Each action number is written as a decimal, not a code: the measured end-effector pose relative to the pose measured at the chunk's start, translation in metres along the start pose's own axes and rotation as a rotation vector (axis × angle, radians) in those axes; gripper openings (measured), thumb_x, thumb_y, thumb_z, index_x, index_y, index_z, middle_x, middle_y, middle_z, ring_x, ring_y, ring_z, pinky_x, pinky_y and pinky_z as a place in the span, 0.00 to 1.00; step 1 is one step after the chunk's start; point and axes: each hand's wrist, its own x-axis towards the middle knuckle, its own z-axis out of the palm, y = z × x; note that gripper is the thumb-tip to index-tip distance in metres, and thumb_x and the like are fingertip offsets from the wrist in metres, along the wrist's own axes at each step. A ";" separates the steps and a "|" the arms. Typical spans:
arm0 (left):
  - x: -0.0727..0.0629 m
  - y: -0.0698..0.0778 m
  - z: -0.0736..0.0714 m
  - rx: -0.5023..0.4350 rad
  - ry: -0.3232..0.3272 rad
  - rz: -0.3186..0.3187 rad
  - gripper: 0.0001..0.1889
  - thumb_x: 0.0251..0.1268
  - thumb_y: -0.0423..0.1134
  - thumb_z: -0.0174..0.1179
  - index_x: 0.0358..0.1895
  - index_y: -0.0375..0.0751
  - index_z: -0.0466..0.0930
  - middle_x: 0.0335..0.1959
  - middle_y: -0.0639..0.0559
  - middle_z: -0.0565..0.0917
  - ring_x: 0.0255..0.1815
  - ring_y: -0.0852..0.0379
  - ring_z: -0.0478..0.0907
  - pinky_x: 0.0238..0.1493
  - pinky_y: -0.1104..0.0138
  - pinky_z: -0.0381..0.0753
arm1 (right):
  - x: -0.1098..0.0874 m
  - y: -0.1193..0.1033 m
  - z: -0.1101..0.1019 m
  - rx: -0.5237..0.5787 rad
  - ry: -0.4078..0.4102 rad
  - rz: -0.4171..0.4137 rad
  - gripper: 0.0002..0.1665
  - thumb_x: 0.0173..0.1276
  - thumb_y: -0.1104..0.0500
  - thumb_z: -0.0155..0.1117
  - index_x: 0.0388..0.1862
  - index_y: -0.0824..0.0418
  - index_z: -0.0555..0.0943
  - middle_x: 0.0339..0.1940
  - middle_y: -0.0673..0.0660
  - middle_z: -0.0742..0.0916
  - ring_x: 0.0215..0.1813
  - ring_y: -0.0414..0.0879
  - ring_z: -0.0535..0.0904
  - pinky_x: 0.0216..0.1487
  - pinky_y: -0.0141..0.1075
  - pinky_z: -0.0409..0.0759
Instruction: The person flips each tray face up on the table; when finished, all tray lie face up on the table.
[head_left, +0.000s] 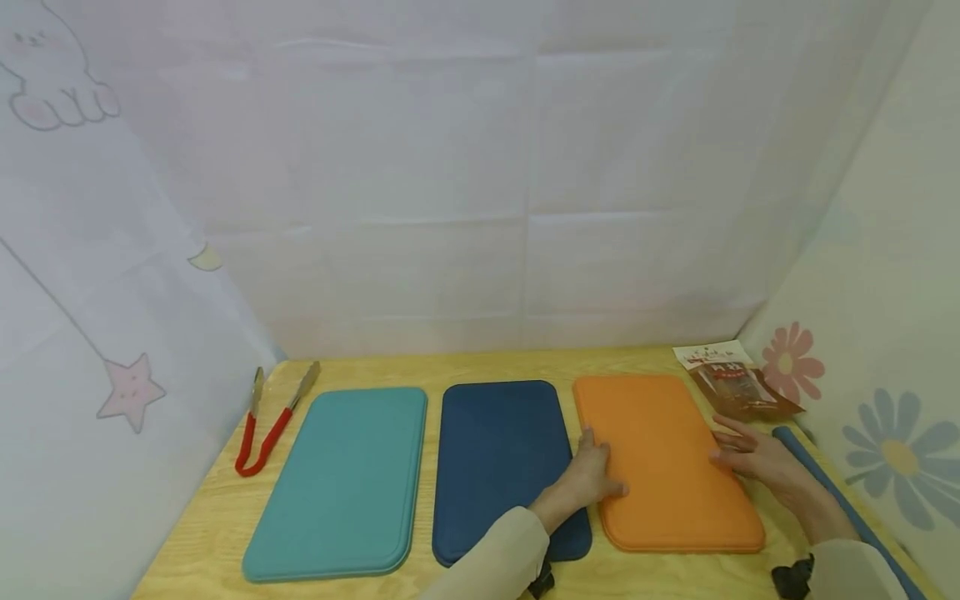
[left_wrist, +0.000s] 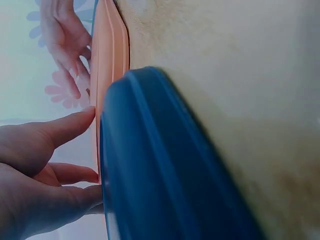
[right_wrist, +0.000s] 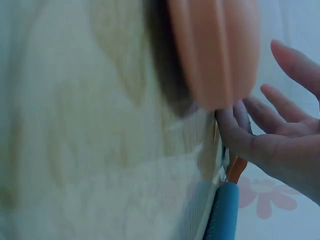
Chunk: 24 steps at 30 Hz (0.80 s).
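An orange rectangular board [head_left: 660,458] with rounded corners lies flat on the right part of the table. My left hand [head_left: 583,477] touches its left side, thumb and fingers spread apart; the left wrist view shows the fingertips [left_wrist: 89,111] against its top face. At the opposite long edge is my right hand [head_left: 768,462], fingers loosely extended. In the right wrist view some right fingers pass behind the orange board [right_wrist: 215,50], so their contact is partly hidden. Beneath my left wrist lies a dark blue board [head_left: 498,458] of similar shape.
A teal board [head_left: 341,483] lies to the left, beside red-handled metal tongs [head_left: 266,442]. A brown food packet [head_left: 738,387] sits in the back right corner. Along the table's right edge runs a blue rod [head_left: 813,475]. Printed cloth walls [head_left: 480,183] surround the wooden table.
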 end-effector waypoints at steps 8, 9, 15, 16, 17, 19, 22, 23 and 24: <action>0.001 -0.007 -0.011 -0.058 0.000 0.013 0.39 0.58 0.45 0.70 0.69 0.33 0.65 0.76 0.33 0.49 0.75 0.44 0.53 0.64 0.64 0.69 | 0.006 -0.014 -0.020 0.146 0.005 -0.086 0.39 0.72 0.58 0.60 0.75 0.67 0.56 0.61 0.41 0.78 0.50 0.29 0.79 0.49 0.38 0.81; 0.000 -0.008 -0.011 -0.073 -0.001 0.015 0.39 0.58 0.45 0.70 0.69 0.34 0.65 0.76 0.34 0.48 0.75 0.45 0.54 0.64 0.64 0.69 | 0.006 -0.016 -0.022 0.135 -0.003 -0.088 0.38 0.71 0.58 0.60 0.75 0.68 0.58 0.59 0.40 0.79 0.50 0.31 0.80 0.49 0.39 0.82; -0.004 -0.009 -0.005 -0.062 -0.023 0.014 0.37 0.57 0.49 0.69 0.69 0.42 0.68 0.76 0.37 0.50 0.73 0.49 0.59 0.61 0.67 0.71 | 0.001 -0.023 -0.033 0.105 -0.062 -0.087 0.35 0.71 0.59 0.60 0.74 0.65 0.62 0.57 0.42 0.80 0.48 0.37 0.83 0.47 0.44 0.82; -0.004 -0.010 -0.005 -0.049 -0.027 0.017 0.37 0.57 0.50 0.69 0.69 0.43 0.68 0.76 0.37 0.50 0.73 0.49 0.59 0.61 0.67 0.71 | 0.000 -0.023 -0.033 0.116 -0.070 -0.098 0.32 0.72 0.60 0.59 0.73 0.61 0.64 0.56 0.39 0.81 0.48 0.38 0.83 0.47 0.44 0.83; -0.005 -0.011 -0.005 -0.037 -0.031 0.017 0.37 0.57 0.50 0.69 0.69 0.43 0.68 0.76 0.37 0.51 0.72 0.50 0.60 0.61 0.68 0.71 | 0.000 -0.024 -0.035 0.126 -0.077 -0.110 0.31 0.72 0.61 0.58 0.72 0.60 0.65 0.54 0.37 0.82 0.49 0.38 0.83 0.47 0.44 0.83; -0.005 -0.011 -0.006 -0.010 -0.036 0.024 0.37 0.57 0.51 0.69 0.69 0.45 0.68 0.75 0.37 0.53 0.72 0.50 0.61 0.62 0.68 0.70 | -0.002 -0.028 -0.038 0.131 -0.122 -0.145 0.29 0.73 0.63 0.56 0.72 0.60 0.66 0.53 0.34 0.81 0.49 0.38 0.83 0.47 0.44 0.83; -0.007 -0.010 -0.011 0.031 -0.057 0.051 0.38 0.56 0.52 0.69 0.70 0.46 0.68 0.75 0.37 0.54 0.72 0.49 0.61 0.63 0.67 0.70 | -0.004 -0.037 -0.045 0.099 -0.182 -0.159 0.30 0.74 0.64 0.55 0.73 0.63 0.64 0.53 0.31 0.80 0.50 0.35 0.82 0.47 0.44 0.82; -0.008 -0.009 -0.012 0.037 -0.070 0.055 0.39 0.55 0.52 0.70 0.70 0.47 0.67 0.75 0.37 0.54 0.72 0.49 0.60 0.63 0.67 0.69 | -0.005 -0.041 -0.046 0.086 -0.198 -0.161 0.31 0.74 0.64 0.55 0.74 0.65 0.62 0.53 0.31 0.80 0.51 0.34 0.81 0.47 0.44 0.82; -0.009 -0.008 -0.013 0.040 -0.083 0.061 0.40 0.54 0.53 0.70 0.71 0.48 0.66 0.75 0.37 0.54 0.73 0.49 0.59 0.63 0.67 0.69 | -0.007 -0.045 -0.048 0.079 -0.226 -0.174 0.32 0.74 0.64 0.53 0.74 0.65 0.60 0.54 0.31 0.79 0.51 0.34 0.81 0.47 0.45 0.82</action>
